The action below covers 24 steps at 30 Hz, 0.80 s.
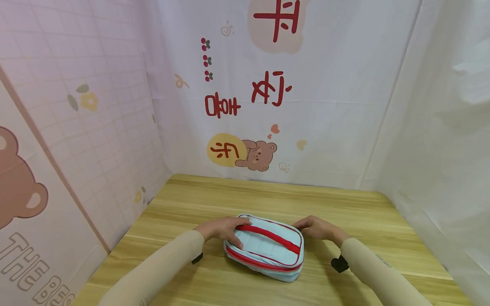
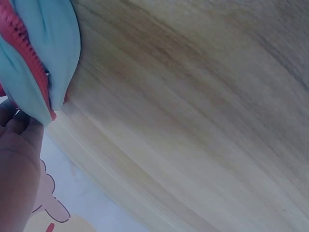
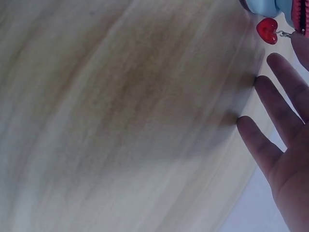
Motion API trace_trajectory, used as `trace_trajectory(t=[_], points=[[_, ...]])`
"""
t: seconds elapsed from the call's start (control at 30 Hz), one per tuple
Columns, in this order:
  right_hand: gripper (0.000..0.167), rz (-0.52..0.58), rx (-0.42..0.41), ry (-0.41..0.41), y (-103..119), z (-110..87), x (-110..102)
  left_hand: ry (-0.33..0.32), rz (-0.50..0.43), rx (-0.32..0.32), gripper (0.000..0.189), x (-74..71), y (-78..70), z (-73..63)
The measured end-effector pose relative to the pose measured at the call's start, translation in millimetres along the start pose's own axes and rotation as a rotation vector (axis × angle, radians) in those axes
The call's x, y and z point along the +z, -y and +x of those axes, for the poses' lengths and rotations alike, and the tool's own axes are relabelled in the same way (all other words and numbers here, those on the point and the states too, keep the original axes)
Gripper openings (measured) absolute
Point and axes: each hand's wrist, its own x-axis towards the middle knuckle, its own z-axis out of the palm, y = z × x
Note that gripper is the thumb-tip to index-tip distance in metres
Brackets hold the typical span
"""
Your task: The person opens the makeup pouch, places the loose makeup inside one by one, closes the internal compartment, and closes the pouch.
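Observation:
A light blue zippered pouch with red piping lies on the wooden table. Across its top runs a red strap handle, and a red zipper goes around its side. My left hand grips the pouch's left end, thumb on top and the other fingers at the far edge. At the far right corner, my right hand pinches the zipper's end by a small chain, from which a red heart charm hangs. Its other fingers are spread near the tabletop; the thumb is hidden in the right wrist view.
The wood-grain table extends around the pouch on all sides. White printed cloth hangs behind it and along both sides. Dark wrist-camera mounts sit under the forearms.

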Motion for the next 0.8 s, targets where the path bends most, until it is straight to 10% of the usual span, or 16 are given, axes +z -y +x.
trace_trajectory(t=[0.8], points=[[0.017,-0.208,-0.001,-0.033,5.6,-4.8,0.0,0.000,0.023,0.000,0.084,1.6,3.4,-0.9]])
